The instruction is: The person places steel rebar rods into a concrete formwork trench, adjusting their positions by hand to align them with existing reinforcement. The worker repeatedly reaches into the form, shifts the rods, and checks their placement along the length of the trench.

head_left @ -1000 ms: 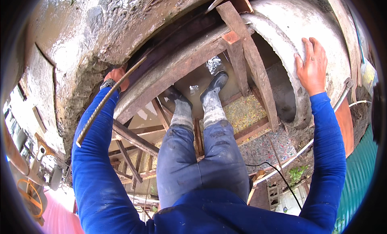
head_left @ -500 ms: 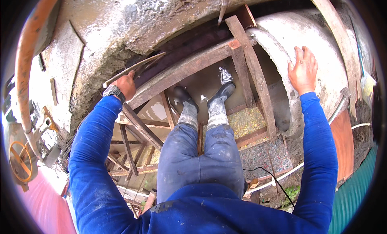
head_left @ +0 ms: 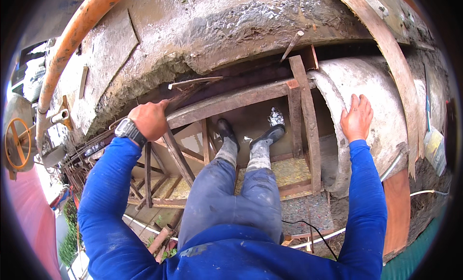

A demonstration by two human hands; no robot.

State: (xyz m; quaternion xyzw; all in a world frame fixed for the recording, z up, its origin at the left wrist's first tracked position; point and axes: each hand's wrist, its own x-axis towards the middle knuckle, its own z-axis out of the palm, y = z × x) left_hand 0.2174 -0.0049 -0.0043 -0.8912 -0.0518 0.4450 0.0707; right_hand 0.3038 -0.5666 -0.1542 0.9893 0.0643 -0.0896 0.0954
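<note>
My left hand (head_left: 148, 120), with a watch on its wrist, is closed in a curl at the left end of a long wooden beam (head_left: 226, 104). Its fingertips are hidden, so what it grips cannot be told. A splintered strip of wood (head_left: 197, 82) lies just beyond it. A slanting brace (head_left: 179, 155) runs down from beneath this hand. My right hand (head_left: 357, 117) rests with spread fingers on top of a large pale concrete pipe (head_left: 383, 84). Between my hands, my boots (head_left: 266, 136) stand in muddy water inside the timber frame.
An upright plank (head_left: 305, 121) stands beside the pipe's mouth. A rough wet concrete edge (head_left: 183, 63) runs along the far side. An orange pipe (head_left: 72, 39) curves down at far left. A long bent board (head_left: 390, 53) crosses at right. A black cable (head_left: 308, 224) hangs near my legs.
My view has shifted, so the frame and concrete pipe sit lower. My left hand looks more curled and farther from the splintered strip. My right hand stays flat on the concrete pipe.
</note>
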